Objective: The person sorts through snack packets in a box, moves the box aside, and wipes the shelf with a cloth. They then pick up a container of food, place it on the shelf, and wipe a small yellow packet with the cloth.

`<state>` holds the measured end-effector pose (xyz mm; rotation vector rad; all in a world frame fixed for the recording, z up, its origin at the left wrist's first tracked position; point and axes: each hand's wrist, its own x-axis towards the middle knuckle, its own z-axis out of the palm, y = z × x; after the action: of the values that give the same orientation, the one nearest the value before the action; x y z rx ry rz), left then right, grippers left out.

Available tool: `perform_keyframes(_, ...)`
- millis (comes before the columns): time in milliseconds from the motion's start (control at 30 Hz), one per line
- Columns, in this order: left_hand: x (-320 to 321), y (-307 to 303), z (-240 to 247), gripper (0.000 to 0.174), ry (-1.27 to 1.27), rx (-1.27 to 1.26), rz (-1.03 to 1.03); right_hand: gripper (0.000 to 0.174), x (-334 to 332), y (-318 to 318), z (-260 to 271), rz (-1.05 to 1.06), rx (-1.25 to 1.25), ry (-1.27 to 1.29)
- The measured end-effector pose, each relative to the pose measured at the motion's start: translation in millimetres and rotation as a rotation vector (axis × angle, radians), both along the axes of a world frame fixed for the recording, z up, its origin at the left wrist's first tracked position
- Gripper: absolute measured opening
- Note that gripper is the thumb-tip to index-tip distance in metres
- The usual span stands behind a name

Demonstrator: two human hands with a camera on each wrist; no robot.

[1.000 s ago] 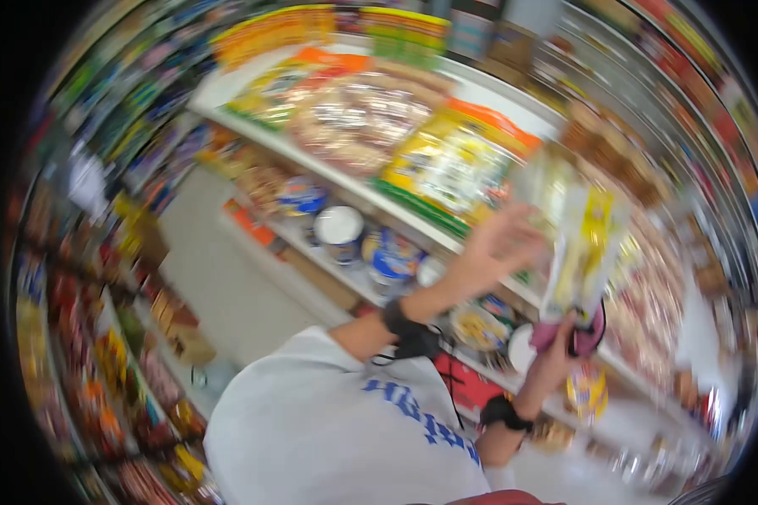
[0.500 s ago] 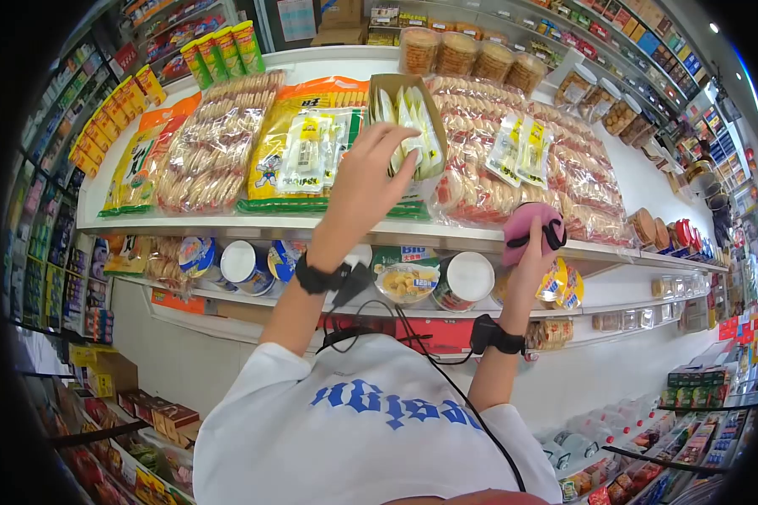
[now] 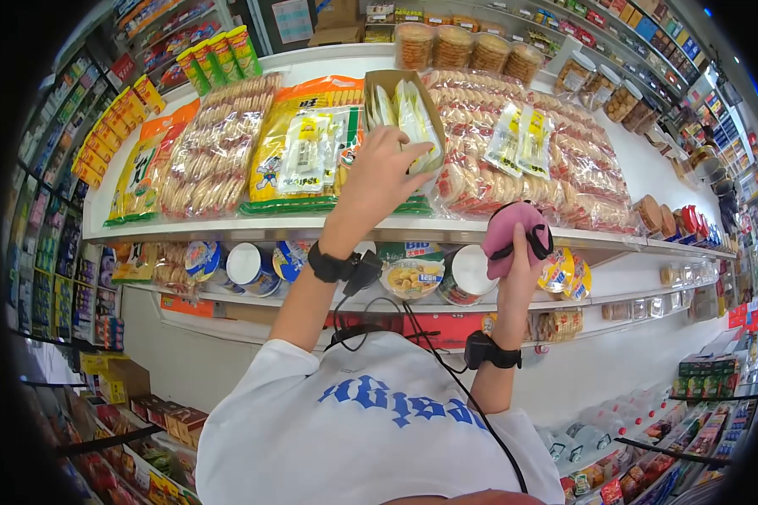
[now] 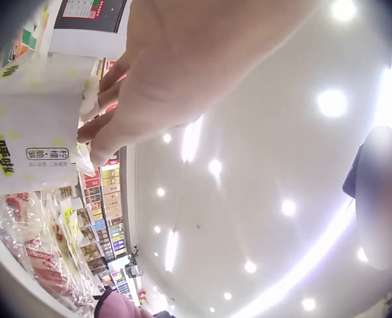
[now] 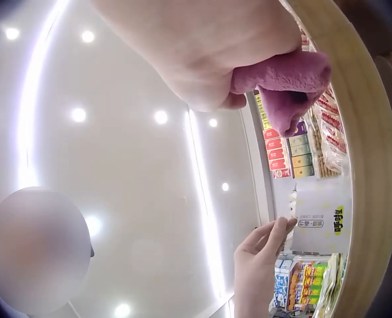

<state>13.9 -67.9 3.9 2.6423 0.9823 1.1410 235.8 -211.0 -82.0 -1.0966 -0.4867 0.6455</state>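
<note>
In the head view, my left hand is over the front of an open cardboard box of slim white-and-yellow packets. Its thumb and index finger are spread, and the other fingertips reach among the packets. The left wrist view shows the fingers at the rim of the white box, tips partly hidden. My right hand grips a pink pouch with a black strap, in front of the shelf edge. Two similar packets lie on bagged crackers right of the box.
Large yellow-and-orange snack bags and bagged crackers fill the shelf left of the box. Clear jars stand behind. Below the white shelf edge are instant noodle tubs.
The packets that were by my right hand now lie on the crackers. My left hand has moved to the box. The pink pouch has shifted left over the last half second.
</note>
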Motion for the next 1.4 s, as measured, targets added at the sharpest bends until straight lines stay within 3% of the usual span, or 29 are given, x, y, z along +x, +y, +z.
perform_keyframes(133, -1, 0, -13, 0.027, 0.102, 0.186, 0.046, 0.042, -12, 1, 10, 0.083, 0.004, -0.059)
perform_keyframes(533, -7, 4, -17, 0.024, -0.114, -0.14, 0.061, 0.036, -26, -1, 15, 0.158, 0.007, -0.061)
perform_keyframes(633, -3, 12, -30, 0.019, -0.284, -0.058, 0.07, 0.033, -32, -4, 23, 0.204, -0.014, -0.081)
perform_keyframes(733, 4, 9, -27, 0.027, -0.438, -0.14, 0.017, 0.031, -37, -4, 27, 0.248, -0.013, -0.053)
perform_keyframes(833, 6, 3, -21, 0.026, -0.555, -0.279, 0.092, 0.032, -39, -2, 20, 0.285, -0.042, -0.032)
perform_keyframes(933, 4, 2, -21, 0.021, -0.676, -0.238, 0.133, 0.039, -40, -4, 23, 0.355, -0.051, -0.005)
perform_keyframes(1033, 0, -9, -2, 0.017, -1.015, -0.283, -0.076, 0.04, -42, -2, 22, 0.393, -0.083, 0.048)
perform_keyframes(1133, -7, -42, 23, 0.016, -1.197, -0.527, -0.173, 0.043, -50, 0, 24, 0.501, -0.032, 0.225)
perform_keyframes(1267, -1, -73, 10, 0.029, -0.991, -0.67, -0.318, 0.043, -79, -5, 52, 0.616, 0.152, 0.481)
perform_keyframes(1300, -4, -77, 4, 0.043, -0.914, -0.782, -0.35, 0.042, -81, -5, 48, 0.593, 0.148, 0.404)
perform_keyframes(1333, -6, -79, 1, 0.047, -0.911, -0.81, -0.385, 0.036, -86, -6, 47, 0.519, 0.204, 0.144)
perform_keyframes(1400, -11, -83, -4, 0.056, -0.91, -0.863, -0.453, 0.029, -89, -1, 51, 0.409, 0.14, 0.053)
